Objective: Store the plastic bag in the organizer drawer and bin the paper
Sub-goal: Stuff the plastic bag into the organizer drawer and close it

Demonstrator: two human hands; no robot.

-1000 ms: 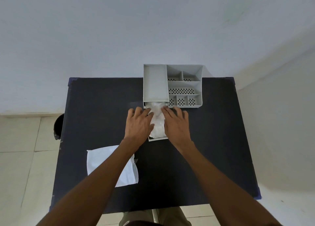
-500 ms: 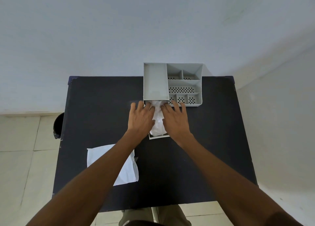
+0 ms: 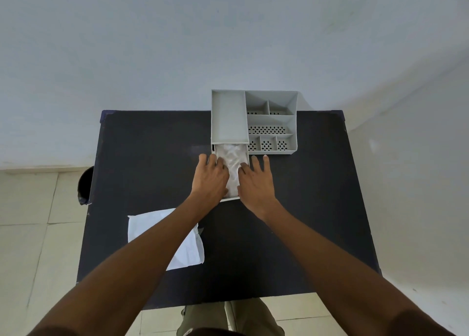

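A grey desk organizer point(image 3: 271, 122) stands at the far edge of the black table point(image 3: 317, 208). Its drawer point(image 3: 229, 198) is pulled out toward me, and the crumpled clear plastic bag point(image 3: 232, 160) lies inside it. My left hand point(image 3: 209, 179) rests flat on the drawer's left side, fingers spread over the bag's left edge. My right hand point(image 3: 255, 183) lies on the right side, inner fingers pressing on the bag, outer fingers on the table. Near the table's left front lies the white paper point(image 3: 190, 249), partly under my left forearm.
A dark bin point(image 3: 85, 186) stands on the tiled floor off the table's left edge. White walls stand behind the table and to its right. My legs show below the table's near edge.
Both hands have shifted slightly farther along the drawer and spread apart, flattening the bag down; more of the bag shows at the drawer's far end. The paper has not moved.
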